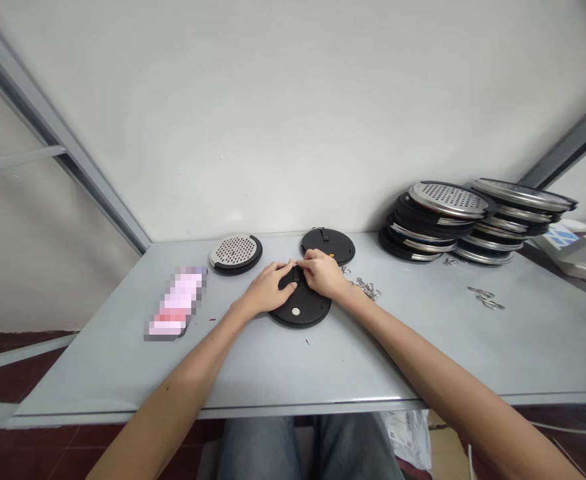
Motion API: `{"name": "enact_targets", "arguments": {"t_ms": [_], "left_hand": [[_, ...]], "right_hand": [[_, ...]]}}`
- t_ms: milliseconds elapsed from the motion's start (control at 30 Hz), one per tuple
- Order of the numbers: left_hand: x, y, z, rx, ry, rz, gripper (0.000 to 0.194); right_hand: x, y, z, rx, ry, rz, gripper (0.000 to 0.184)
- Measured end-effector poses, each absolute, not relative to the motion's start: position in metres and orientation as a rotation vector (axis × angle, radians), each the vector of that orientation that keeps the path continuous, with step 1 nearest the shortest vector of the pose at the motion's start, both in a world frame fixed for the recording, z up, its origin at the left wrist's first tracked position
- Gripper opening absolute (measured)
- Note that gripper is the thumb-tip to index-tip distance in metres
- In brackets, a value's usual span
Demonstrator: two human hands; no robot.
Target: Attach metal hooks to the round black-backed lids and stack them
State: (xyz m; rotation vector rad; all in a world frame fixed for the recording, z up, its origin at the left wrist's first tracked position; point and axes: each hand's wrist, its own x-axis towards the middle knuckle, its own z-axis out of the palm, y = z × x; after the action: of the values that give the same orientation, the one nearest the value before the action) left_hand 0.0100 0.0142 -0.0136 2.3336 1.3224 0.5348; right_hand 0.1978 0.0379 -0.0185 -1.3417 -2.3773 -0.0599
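Note:
A black round disc (303, 310) lies flat on the grey table (423, 353), with a small white dot on its face. Both hands meet at the disc's far edge. My left hand (267, 287) rests on the disc, thumb and forefinger pinched at a small metal piece (296, 265). My right hand (323, 273) pinches the same spot from the other side. The piece is too small to make out clearly. A second black disc (335, 243) lies just behind my right hand.
A disc with a perforated metal face (235, 253) lies at the back left. Two tall stacks of similar discs (437, 220) (513, 217) stand at the back right. Loose metal clips (367, 288) (487, 298) lie right of my hands. A pixelated pink object (175, 303) lies left.

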Motion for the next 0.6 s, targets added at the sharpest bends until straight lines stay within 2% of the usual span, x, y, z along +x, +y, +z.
{"name": "enact_targets", "arguments": {"t_ms": [600], "left_hand": [[0.0104,0.0140,-0.0154,2.371,1.323,0.529,0.059]], "right_hand": [[0.1981,0.0348,-0.0182,-1.307,-2.319,0.041,0.031]]}}
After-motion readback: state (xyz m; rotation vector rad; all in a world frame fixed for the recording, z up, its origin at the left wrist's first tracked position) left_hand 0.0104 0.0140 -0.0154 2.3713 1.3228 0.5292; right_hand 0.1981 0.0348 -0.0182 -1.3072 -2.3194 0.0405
